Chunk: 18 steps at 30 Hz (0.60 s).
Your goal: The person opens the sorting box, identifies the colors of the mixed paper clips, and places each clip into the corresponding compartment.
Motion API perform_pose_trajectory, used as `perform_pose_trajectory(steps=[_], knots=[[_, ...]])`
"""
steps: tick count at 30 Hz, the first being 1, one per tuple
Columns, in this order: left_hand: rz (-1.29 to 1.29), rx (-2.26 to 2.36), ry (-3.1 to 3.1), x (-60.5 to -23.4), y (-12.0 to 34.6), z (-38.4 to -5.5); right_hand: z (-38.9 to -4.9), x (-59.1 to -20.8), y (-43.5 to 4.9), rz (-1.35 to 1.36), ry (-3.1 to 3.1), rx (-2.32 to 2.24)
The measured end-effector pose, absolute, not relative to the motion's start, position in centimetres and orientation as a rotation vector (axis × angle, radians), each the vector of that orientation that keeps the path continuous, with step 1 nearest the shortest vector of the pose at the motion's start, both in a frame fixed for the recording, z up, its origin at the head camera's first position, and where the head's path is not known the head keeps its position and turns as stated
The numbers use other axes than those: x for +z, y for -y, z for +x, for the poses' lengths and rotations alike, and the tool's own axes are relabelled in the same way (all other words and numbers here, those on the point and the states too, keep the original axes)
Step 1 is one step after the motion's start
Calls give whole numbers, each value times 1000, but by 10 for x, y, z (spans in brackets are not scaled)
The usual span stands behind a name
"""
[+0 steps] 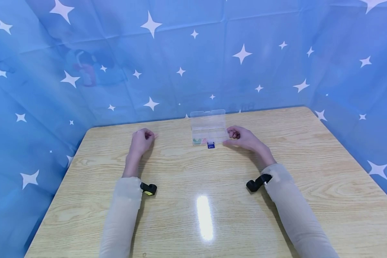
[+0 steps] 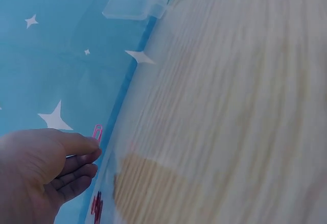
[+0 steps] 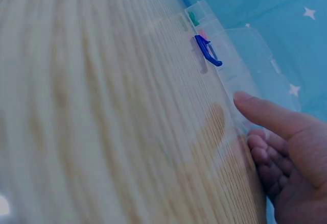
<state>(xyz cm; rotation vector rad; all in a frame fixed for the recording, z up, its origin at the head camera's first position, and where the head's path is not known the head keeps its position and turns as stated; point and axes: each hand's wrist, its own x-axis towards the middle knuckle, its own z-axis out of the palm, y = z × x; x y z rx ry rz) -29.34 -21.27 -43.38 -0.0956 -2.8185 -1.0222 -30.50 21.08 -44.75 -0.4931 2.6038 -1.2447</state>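
A pink paper clip (image 2: 97, 131) is pinched in the fingertips of the left hand (image 1: 142, 141), which sits on the table (image 1: 193, 200) well to the left of the clear box (image 1: 208, 126). The box stands open with its lid up, near the far edge of the table. Inside I can see something green (image 1: 197, 141) and something pink (image 1: 204, 140), so I think some sorting is done and this clip is not yet in. A blue clip (image 1: 211, 144) lies just in front of the box.

The right hand (image 1: 242, 138) rests by the box, fingers curled, thumb out, holding nothing.

Only the left wrist view shows the pink clip clearly. The right wrist view shows the blue clip's shape best.
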Motion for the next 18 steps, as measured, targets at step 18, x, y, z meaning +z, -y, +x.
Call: perform_pose_trajectory(steps=[18], knots=[[-195, -1262, 2660, -422, 188, -284, -307, -448, -212, -501, -2616, -1246]])
